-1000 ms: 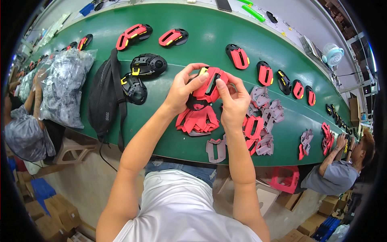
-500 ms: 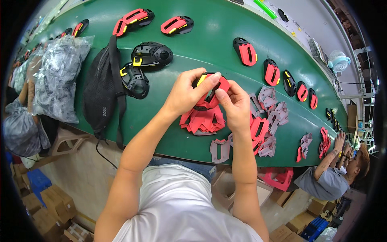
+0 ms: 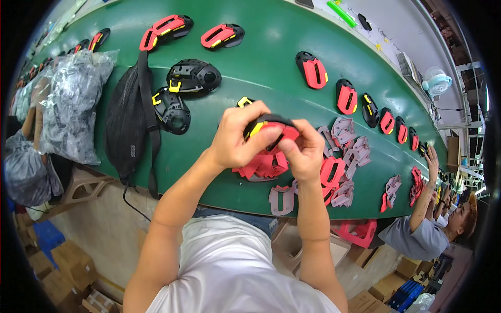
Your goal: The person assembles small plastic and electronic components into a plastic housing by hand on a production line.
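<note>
Currently in hand: one red-and-black shell [image 3: 283,128] with yellow trim, held tilted over the green bench [image 3: 261,57], at the clock's centre.
Left hand [image 3: 235,136]: half-curled round the shell's nine o'clock side, thumb laid across its red face.
Right hand [image 3: 305,155]: partly closed on the three o'clock side, thumb at the lower edge.
Thumb pressure: the step looks like seating the red cover on its black base; pushing evenly, fingers backing from behind, should suit best.
Seam: worth checking all round for gaps; the hands hide much of it.
Forearms: left slants toward one o'clock, right points nearly to twelve.
</note>
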`<state>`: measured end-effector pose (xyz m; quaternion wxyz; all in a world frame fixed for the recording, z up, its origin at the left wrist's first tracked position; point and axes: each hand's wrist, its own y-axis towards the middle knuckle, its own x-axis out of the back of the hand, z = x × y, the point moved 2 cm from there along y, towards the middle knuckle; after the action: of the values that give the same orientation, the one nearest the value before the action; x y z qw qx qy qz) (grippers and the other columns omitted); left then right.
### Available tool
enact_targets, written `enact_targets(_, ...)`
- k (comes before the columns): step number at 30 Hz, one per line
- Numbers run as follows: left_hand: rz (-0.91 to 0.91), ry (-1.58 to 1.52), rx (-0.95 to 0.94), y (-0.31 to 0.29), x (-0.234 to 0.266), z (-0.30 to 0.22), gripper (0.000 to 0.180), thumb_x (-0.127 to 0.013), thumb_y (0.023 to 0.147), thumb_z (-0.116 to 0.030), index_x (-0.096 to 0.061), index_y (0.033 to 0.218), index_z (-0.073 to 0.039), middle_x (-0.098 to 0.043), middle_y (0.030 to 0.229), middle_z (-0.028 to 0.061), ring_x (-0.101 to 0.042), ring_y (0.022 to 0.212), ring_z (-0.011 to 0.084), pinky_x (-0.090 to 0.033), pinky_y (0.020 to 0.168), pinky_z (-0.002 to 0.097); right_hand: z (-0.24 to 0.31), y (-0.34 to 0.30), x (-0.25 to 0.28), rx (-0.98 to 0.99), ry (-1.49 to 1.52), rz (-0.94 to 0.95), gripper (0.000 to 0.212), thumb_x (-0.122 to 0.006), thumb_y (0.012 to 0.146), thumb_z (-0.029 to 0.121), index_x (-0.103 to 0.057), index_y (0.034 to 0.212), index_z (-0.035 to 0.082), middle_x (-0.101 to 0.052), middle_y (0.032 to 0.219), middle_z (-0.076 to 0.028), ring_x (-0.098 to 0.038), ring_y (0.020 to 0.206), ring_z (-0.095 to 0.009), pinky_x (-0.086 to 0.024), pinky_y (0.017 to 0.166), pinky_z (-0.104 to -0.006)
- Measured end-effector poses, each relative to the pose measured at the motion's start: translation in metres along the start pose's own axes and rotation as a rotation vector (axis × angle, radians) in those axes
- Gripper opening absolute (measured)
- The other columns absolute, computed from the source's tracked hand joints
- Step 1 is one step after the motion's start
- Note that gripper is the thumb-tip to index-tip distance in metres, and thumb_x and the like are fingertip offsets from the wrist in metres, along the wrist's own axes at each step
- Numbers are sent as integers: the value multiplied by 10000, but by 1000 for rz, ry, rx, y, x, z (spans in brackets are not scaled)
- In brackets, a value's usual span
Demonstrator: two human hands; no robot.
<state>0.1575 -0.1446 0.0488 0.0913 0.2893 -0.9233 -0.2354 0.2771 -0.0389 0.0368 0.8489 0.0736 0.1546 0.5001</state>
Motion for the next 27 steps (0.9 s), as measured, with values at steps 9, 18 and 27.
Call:
enact_targets(9,37,147,-435,-10,-5,-14,295,-708,752,-275,-569,764,-15,-517,588,72,-485,450,212,-369,413,288,1,2,8,219,58,197,298,-781,642,95,-638,869,-33,-638,786,-104,-567,722,-208,-444,665,-316)
enact_targets(18,-52,145,-126,-9,-12,-12,229,-669,794,-182,-555,746,10,-502,569,88,-482,445,198,-367,429,293,0,-12,2,181,-11,-149,236,-712,752,114,-625,899,-48,-621,763,-50,-567,672,-145,-442,618,-270)
enact_targets(27,-199,-27,265,-3,-16,23,366,-539,924,-289,-552,719,14,-435,514,26,-366,499,69,-305,438,283,-4,2,1,-145,-89,-1,390,-652,817,86,-499,1144,-63,-593,1026,-100,-577,957,-140,-503,774,-253)
